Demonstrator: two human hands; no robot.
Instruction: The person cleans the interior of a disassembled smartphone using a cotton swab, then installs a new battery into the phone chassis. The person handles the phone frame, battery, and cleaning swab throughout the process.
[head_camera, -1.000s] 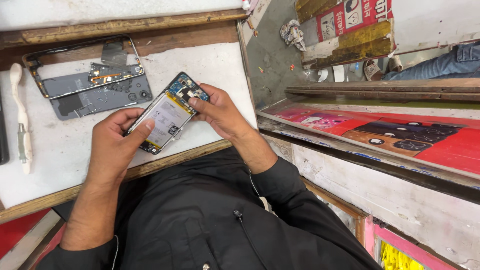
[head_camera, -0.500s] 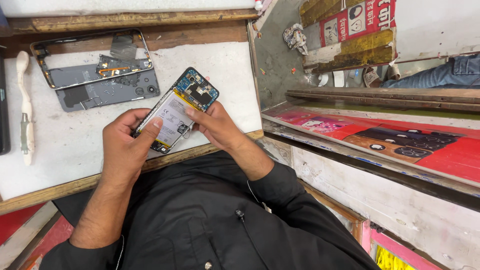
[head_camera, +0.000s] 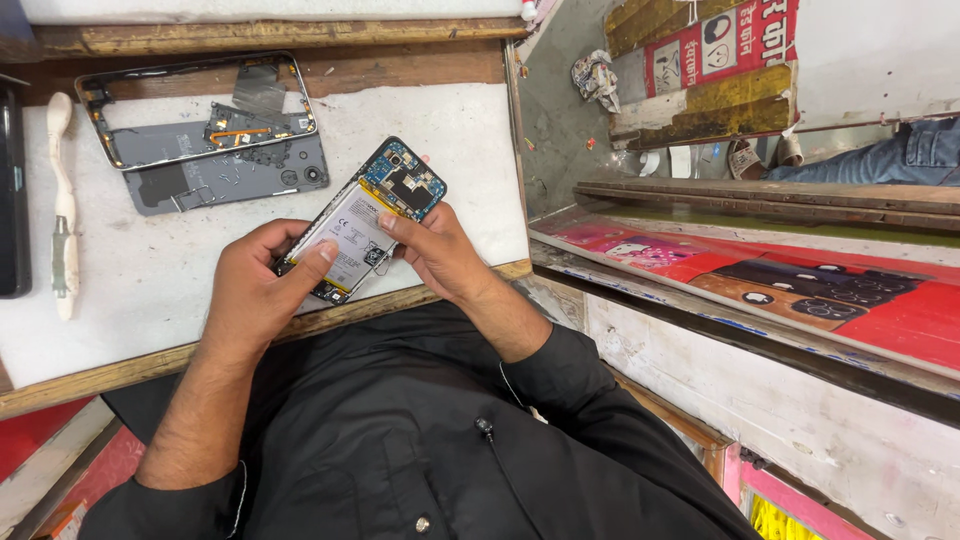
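fingers (head_camera: 320, 252) of both hands pinch the opened phone (head_camera: 362, 220) between them.

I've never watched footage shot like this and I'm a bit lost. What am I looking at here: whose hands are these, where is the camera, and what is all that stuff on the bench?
There is no machine here. The camera sits on a person's head and looks down, so you see their own two arms in black sleeves. The left hand and right hand together hold an opened phone: its back is off, showing a pale battery and a blue circuit board at the top end. Both thumbs rest on the battery.

Under it is a white worktop with a wooden edge. Farther back lie a grey back cover and, partly over it, a thin metal phone frame. At the left lies a long white tool, and a dark flat item shows at the picture's edge. To the right is a red-topped counter.
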